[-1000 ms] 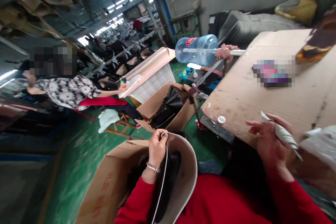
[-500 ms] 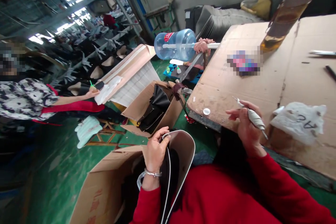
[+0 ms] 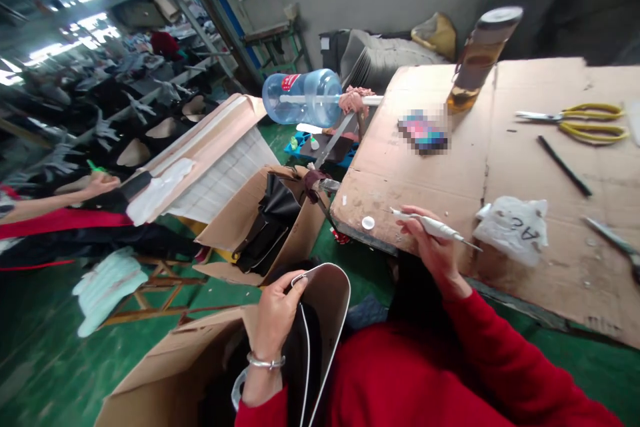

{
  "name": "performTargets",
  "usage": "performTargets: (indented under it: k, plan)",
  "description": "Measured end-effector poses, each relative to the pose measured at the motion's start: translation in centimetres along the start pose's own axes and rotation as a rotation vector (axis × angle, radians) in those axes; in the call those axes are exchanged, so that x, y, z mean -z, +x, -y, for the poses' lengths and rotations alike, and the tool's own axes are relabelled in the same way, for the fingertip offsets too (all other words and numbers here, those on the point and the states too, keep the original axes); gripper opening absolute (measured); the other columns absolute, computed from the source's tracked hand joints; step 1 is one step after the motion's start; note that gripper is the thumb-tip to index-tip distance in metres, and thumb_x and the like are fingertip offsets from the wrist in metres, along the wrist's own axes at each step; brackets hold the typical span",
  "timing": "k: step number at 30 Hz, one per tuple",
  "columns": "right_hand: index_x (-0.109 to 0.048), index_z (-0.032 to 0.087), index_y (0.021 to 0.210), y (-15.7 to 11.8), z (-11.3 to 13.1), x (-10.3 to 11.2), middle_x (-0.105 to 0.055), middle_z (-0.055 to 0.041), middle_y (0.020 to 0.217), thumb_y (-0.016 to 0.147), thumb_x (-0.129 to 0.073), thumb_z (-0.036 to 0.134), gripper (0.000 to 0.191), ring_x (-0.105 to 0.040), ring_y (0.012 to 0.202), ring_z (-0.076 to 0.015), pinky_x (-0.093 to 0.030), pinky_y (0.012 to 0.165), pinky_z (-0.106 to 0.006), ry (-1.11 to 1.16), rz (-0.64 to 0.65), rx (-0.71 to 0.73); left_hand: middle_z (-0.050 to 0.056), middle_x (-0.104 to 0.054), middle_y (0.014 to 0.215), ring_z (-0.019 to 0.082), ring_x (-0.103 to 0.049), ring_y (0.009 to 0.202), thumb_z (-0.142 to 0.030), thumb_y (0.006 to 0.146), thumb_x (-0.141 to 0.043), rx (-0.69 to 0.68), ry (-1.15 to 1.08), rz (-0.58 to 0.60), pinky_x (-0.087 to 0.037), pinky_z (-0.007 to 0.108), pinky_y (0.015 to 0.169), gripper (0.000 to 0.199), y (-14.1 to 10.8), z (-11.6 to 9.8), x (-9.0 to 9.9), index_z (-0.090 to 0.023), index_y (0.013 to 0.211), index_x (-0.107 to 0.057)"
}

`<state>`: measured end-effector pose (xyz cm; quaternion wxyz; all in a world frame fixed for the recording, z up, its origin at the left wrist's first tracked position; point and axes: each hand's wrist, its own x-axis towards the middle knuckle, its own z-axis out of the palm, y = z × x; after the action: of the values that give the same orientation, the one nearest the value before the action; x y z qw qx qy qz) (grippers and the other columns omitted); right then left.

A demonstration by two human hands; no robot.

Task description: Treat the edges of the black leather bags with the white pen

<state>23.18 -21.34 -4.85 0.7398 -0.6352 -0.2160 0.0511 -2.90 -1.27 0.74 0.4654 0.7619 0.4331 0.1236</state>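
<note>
My left hand (image 3: 274,320) pinches the top edge of a curved panel (image 3: 330,297), tan on its inner face and black behind, with a white edge strip. The panel hangs beside my lap over an open carton. My right hand (image 3: 436,252) is closed around an awl-like tool (image 3: 437,227) with a white wrapped handle and a thin metal point at each end. That hand is above the near edge of the cardboard-covered table (image 3: 415,180), apart from the panel. A small white cap (image 3: 368,223) lies on the table to its left.
On the table are a crumpled plastic bag (image 3: 517,230), yellow-handled scissors (image 3: 593,121), a black stick (image 3: 565,165), a phone (image 3: 423,132) and a bottle of brown liquid (image 3: 477,60). Cartons (image 3: 150,367) stand left, near a wooden stool (image 3: 160,290). Another person's arm (image 3: 60,202) reaches in.
The view has swung right, bringing the whole scissors and black stick into sight. The tool in my right hand now lies flatter. My left hand keeps its pinch on the panel.
</note>
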Motion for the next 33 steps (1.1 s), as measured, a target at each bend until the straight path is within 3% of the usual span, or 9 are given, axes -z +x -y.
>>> performTargets:
  k: [4, 9, 14, 17, 20, 33]
  plan:
    - [-0.069, 0.020, 0.101, 0.6, 0.4, -0.3, -0.072, -0.0040, 0.088, 0.095, -0.072, 0.044, 0.025, -0.070, 0.070, -0.0192, -0.058, 0.062, -0.029, 0.017, 0.020, -0.025, 0.008, -0.081, 0.098, 0.033, -0.071, 0.098, -0.047, 0.079, -0.074, -0.008, 0.000, 0.043, -0.051, 0.041, 0.093, 0.029, 1.0, 0.1, -0.1, -0.022, 0.092, -0.082]
    - [-0.070, 0.018, 0.087, 1.4, 1.2, -1.1, -0.067, -0.0022, 0.079, 0.094, -0.073, 0.045, 0.028, -0.062, 0.065, -0.0162, -0.046, 0.057, -0.026, -0.147, 0.106, 0.035, 0.007, -0.079, 0.087, 0.029, -0.070, 0.087, -0.043, 0.074, -0.076, 0.007, -0.068, 0.128, -0.052, 0.037, 0.086, 0.028, 2.3, -2.0, -1.1, -0.018, 0.087, -0.081]
    - [-0.070, 0.018, 0.087, 1.2, 0.7, -2.2, -0.066, -0.0023, 0.080, 0.099, -0.065, 0.048, 0.032, -0.059, 0.064, -0.0153, -0.043, 0.059, -0.027, -0.286, 0.088, 0.111, 0.005, -0.075, 0.077, 0.023, -0.065, 0.074, -0.035, 0.071, -0.076, 0.007, -0.142, 0.246, -0.049, 0.031, 0.072, 0.021, 3.4, -3.9, -5.2, -0.017, 0.080, -0.080]
    - [-0.069, 0.020, 0.088, 0.9, 0.2, -2.3, -0.067, -0.0021, 0.081, 0.101, -0.062, 0.046, 0.030, -0.059, 0.065, -0.0152, -0.044, 0.061, -0.027, -0.324, 0.121, 0.153, 0.004, -0.072, 0.072, 0.020, -0.062, 0.069, -0.032, 0.069, -0.075, 0.039, -0.177, 0.337, -0.046, 0.029, 0.067, 0.018, 3.7, -4.1, -8.0, -0.016, 0.076, -0.079]
    - [-0.068, 0.020, 0.090, 0.7, 0.0, -2.0, -0.068, -0.0020, 0.080, 0.101, -0.063, 0.045, 0.027, -0.061, 0.066, -0.0162, -0.045, 0.062, -0.027, -0.321, 0.154, 0.164, 0.004, -0.072, 0.071, 0.019, -0.061, 0.067, -0.032, 0.069, -0.076, 0.069, -0.198, 0.408, -0.046, 0.029, 0.066, 0.018, 4.2, -4.0, -9.6, -0.015, 0.074, -0.078]
    - [-0.067, 0.022, 0.090, 0.5, 0.5, -1.9, -0.071, -0.0051, 0.082, 0.102, -0.063, 0.039, 0.022, -0.064, 0.070, -0.0194, -0.045, 0.066, -0.032, -0.474, 0.230, 0.324, 0.005, -0.073, 0.076, 0.018, -0.061, 0.069, -0.036, 0.065, -0.085, 0.152, -0.301, 0.441, -0.046, 0.027, 0.066, 0.028, 6.2, -4.1, -8.5, -0.015, 0.081, -0.079]
